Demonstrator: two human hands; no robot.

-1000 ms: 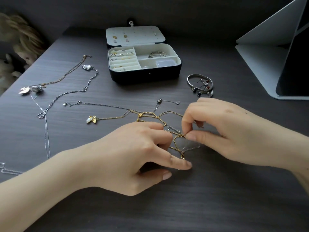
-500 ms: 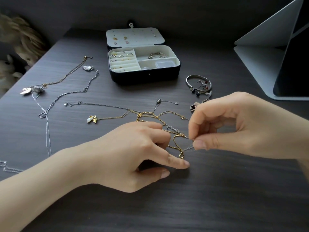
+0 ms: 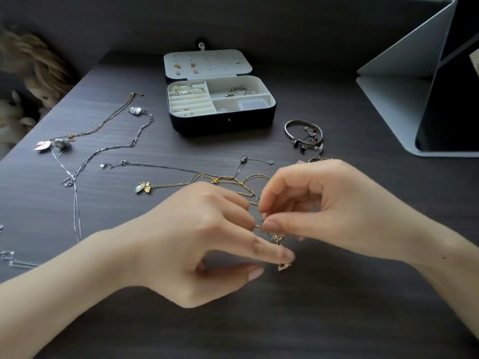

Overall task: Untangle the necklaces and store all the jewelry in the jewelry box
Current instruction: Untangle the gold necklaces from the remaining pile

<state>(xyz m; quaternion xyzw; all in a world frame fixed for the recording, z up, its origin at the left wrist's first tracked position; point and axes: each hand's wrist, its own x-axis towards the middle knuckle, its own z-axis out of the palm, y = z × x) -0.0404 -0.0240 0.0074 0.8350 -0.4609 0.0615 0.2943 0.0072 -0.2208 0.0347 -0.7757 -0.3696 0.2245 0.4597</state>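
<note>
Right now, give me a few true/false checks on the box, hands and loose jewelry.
The jewelry box stands open. True.
The right hand lies flat on the table. False: its thumb and forefinger pinch the gold chain tangle.
The silver bangle lies on the table right of the box. True.
The butterfly pendant is stored in the box. False: it lies on the table, left of the left hand.
All necklaces are untangled. False: gold and dark chains cross by the hands.

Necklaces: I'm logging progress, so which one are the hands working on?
The gold link chain between the hands: right hand pinches it, left hand presses it down. The silver chains lie untouched.
</note>
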